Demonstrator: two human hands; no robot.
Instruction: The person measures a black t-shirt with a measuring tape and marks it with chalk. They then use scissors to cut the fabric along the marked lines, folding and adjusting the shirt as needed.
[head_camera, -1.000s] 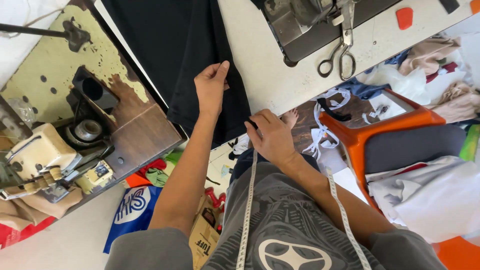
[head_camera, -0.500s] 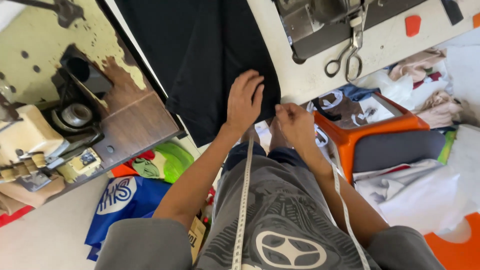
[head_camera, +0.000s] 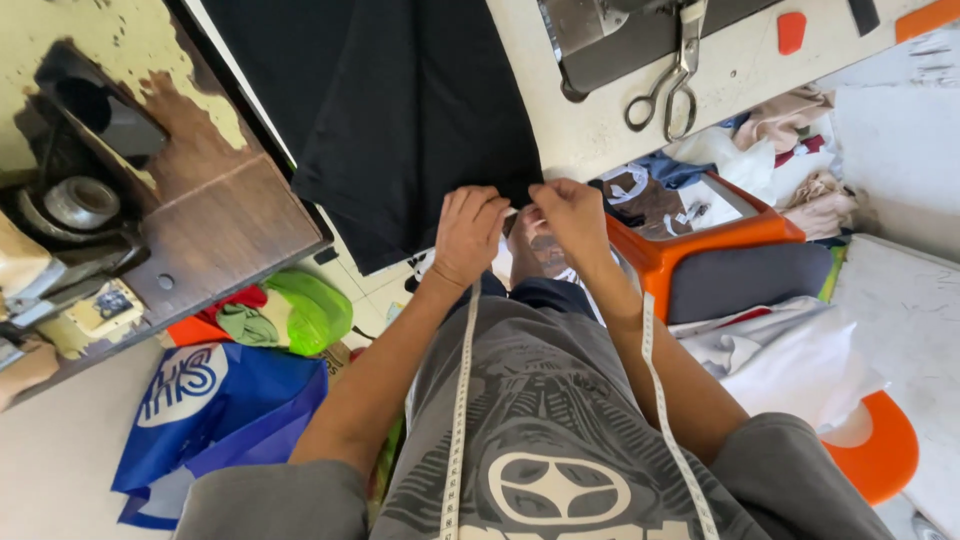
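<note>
1. The black fabric (head_camera: 400, 120) hung over the edge of the pale surface (head_camera: 600, 130), its lower hem falling toward the person's lap, seemingly so the hem could be worked close to the body.
2. The left hand (head_camera: 468, 235) and right hand (head_camera: 572, 215) met at that hem, just beside each other, with a small white piece (head_camera: 518, 212) between them.
3. Each grip looked pinched together, fingertips closed on the white piece and the cloth edge; what exactly it was could not be told.
4. A measuring tape (head_camera: 460, 400) hung round the neck, ready to hand.
5. Scissors (head_camera: 665, 85) lay on the surface, well apart.
</note>
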